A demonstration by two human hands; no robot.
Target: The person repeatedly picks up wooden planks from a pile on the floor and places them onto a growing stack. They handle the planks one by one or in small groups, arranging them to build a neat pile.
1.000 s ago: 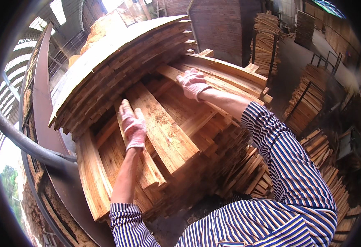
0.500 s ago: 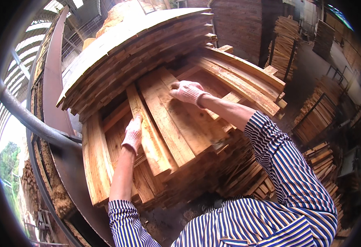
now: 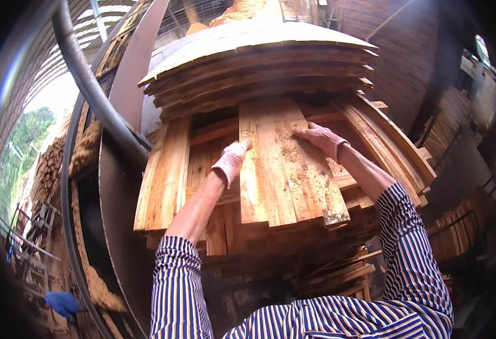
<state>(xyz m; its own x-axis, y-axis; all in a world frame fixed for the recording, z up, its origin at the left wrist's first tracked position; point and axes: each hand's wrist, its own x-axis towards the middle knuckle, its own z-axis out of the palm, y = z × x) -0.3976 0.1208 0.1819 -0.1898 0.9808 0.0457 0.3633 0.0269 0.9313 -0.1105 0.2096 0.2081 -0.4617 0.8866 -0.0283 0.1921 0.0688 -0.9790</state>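
Several boards (image 3: pixel 285 175) gripped between left hand (image 3: pixel 231 161) and right hand (image 3: pixel 324 140) lie before a higher stack (image 3: pixel 259 70), a metal pipe (image 3: pixel 94 89) leftward.

Left hand (image 3: pixel 233 159) and right hand (image 3: pixel 322 140): each in a pale pink knit glove (image 3: pixel 227 168), close-fitting, short at the cuff. Shirt (image 3: pixel 321 313) striped navy and white with thin tan lines; left sleeve (image 3: pixel 180 288) and right sleeve (image 3: pixel 411 251) of matching cloth, creased, their bunched ends stopping well short of the gloves.
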